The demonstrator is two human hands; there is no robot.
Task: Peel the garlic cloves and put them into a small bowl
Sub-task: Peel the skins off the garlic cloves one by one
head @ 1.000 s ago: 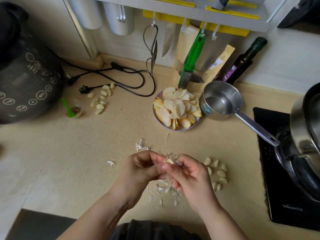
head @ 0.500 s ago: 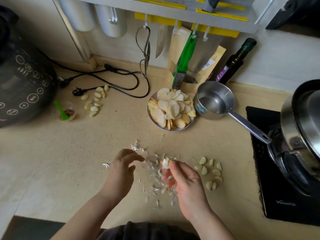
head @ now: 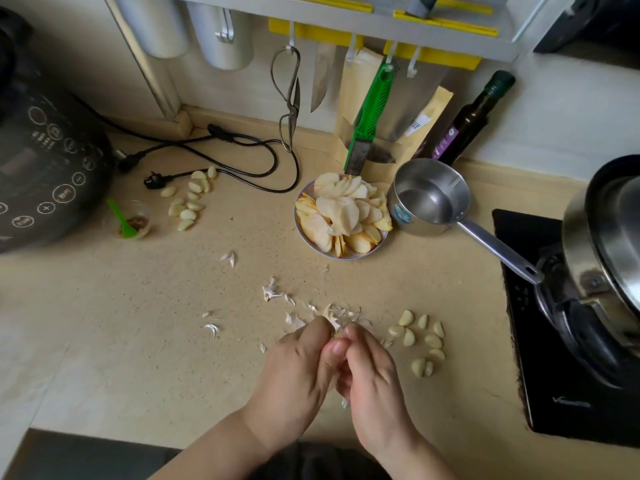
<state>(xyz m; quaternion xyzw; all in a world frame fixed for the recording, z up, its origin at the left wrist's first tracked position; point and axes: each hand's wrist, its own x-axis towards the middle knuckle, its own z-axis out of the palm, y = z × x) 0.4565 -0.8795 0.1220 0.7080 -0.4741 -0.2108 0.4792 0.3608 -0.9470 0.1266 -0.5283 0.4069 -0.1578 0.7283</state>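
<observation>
Plate (head: pixel 300 226) holds apple slices (head: pixel 341 213); saucepan (head: pixel 427 202) holds water.

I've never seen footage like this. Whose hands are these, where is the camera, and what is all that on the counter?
No machine here: a person wears a camera on the head, looking down at their own hands. The left hand and right hand meet over the counter, pinching a garlic clove to peel it. Papery skins lie scattered ahead. Peeled cloves sit to the right, more cloves far left. Behind are a plate of apple slices and a small pan.
</observation>
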